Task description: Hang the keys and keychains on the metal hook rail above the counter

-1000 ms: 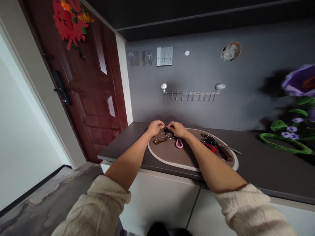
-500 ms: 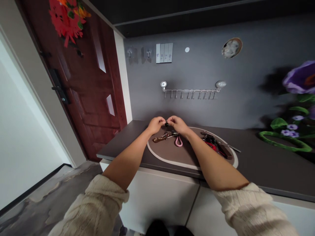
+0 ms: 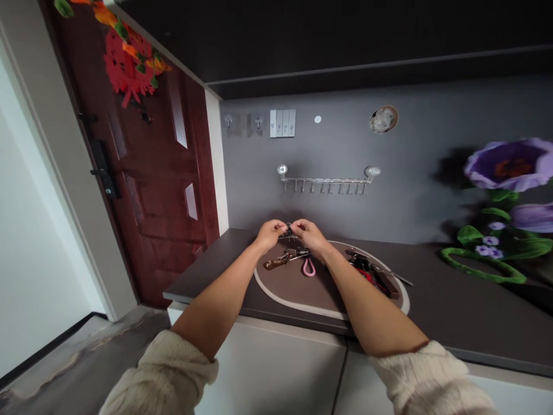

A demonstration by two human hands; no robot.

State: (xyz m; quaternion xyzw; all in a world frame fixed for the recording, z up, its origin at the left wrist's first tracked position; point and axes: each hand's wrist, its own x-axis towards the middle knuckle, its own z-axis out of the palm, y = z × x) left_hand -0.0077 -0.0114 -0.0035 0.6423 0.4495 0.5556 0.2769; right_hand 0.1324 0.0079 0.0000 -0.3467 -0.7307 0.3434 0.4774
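My left hand (image 3: 271, 233) and my right hand (image 3: 309, 234) meet above the back edge of an oval brown mat with a pale rim (image 3: 287, 300). Between their pinched fingertips is a small key ring (image 3: 289, 230), with dark keys or fobs hanging from it; their exact shape is too small to tell. Below the hands lie a brown patterned key holder (image 3: 273, 264), some metal keys and a pink loop strap (image 3: 309, 267). Beyond my right forearm, a pile of dark and red tools (image 3: 367, 270) rests on the mat.
The mat lies on a dark grey counter (image 3: 440, 311). On the wall behind is a clear hook rail (image 3: 324, 181), with two single hooks (image 3: 258, 122) higher up. Purple fabric flowers (image 3: 510, 167) stand at right. A dark red door (image 3: 173, 202) is at left, and a dark cabinet (image 3: 345, 40) hangs overhead.
My view has tipped upward, so the counter and wall sit lower in the picture. Both hands stay pinched together, and the ring between them shows more clearly.
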